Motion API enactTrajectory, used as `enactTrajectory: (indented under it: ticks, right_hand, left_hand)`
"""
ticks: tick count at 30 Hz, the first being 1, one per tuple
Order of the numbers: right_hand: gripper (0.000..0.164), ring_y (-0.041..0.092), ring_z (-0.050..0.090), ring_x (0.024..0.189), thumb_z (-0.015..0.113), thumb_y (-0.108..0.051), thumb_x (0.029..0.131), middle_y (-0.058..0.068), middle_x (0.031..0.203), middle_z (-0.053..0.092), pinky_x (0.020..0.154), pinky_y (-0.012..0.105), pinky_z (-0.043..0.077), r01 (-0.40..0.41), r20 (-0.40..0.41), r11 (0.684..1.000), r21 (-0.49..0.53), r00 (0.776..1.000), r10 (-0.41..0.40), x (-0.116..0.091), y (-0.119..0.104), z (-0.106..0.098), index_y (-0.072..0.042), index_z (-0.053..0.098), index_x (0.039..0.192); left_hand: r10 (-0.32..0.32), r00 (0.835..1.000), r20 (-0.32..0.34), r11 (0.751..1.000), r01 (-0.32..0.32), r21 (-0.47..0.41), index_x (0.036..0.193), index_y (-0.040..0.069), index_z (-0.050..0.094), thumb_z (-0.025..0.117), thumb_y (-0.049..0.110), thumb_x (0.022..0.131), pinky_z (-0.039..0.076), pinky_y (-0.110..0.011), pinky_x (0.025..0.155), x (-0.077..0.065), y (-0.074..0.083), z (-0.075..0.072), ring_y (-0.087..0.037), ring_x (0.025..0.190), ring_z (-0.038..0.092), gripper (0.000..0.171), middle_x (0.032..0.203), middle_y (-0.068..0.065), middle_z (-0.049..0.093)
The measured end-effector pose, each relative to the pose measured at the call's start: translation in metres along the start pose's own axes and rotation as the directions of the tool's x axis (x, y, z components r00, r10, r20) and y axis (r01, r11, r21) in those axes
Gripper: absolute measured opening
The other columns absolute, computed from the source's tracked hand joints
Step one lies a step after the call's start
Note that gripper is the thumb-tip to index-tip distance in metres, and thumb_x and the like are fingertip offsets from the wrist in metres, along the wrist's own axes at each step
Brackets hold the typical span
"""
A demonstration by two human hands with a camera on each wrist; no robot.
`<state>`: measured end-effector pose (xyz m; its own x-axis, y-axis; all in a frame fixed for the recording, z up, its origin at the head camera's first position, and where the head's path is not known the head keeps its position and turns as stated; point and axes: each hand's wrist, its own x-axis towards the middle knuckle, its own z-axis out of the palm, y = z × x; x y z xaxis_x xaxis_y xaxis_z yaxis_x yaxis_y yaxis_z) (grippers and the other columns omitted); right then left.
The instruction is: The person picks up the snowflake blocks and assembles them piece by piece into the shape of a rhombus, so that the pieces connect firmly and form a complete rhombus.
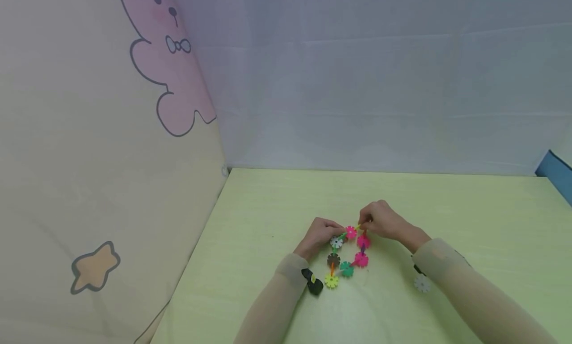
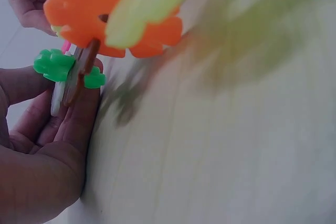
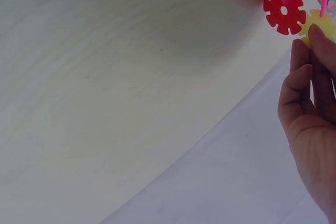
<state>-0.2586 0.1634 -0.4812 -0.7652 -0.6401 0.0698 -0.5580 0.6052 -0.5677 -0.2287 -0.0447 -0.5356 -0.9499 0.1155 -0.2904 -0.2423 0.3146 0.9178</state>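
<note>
Notched plastic snowflake discs in several colours are slotted together into a loop above the pale table. My left hand [image 1: 321,233] is at the loop's upper left, gripping it beside the white disc [image 1: 336,242] and a pink disc [image 1: 350,232]. In the left wrist view, its thumb and fingers lie around a green disc [image 2: 55,65] and a brown disc [image 2: 86,69]; an orange disc [image 2: 79,11] stands above them. My right hand [image 1: 382,219] pinches a yellow disc [image 3: 311,23] between thumb and fingers, next to a red disc [image 3: 284,11]. The lowest yellow disc [image 1: 331,281] points toward me.
A separate white disc [image 1: 422,284] lies on the table [image 1: 250,225] beneath my right forearm. A fabric wall [image 1: 380,96] stands along the back edge, another [image 1: 134,185] along the left. A blue piece [image 1: 556,172] shows at the far right corner.
</note>
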Motion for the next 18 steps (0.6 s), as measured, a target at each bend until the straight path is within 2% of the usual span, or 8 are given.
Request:
enactTrajectory:
  ticks: [9,18]
  right_hand:
    - [0.018,0.006,0.053,0.059,0.074,0.002,0.078,-0.009,0.069,0.064,0.055,0.026,0.046,0.004,-0.021,1.000,0.003,1.000,-0.003,0.0001,0.0033,0.0025,-0.013,0.069,0.068]
    - [0.019,0.004,0.051,0.055,0.073,0.003,0.078,-0.006,0.068,0.066,0.051,0.026,0.043,0.048,-0.065,0.999,0.013,0.997,-0.047,-0.0024,0.0056,0.0043,-0.012,0.068,0.066]
  left_hand:
    - [0.021,1.000,0.001,0.999,-0.021,-0.025,0.079,0.008,0.077,0.076,0.019,0.081,0.046,-0.025,0.066,-0.0027,0.0019,-0.0009,-0.010,0.076,0.058,0.011,0.080,0.004,0.068]
    - [-0.003,1.000,-0.028,1.000,0.002,-0.030,0.080,0.008,0.077,0.075,0.019,0.082,0.046,-0.027,0.070,0.0016,-0.0004,0.0041,-0.012,0.079,0.058,0.012,0.082,0.003,0.068]
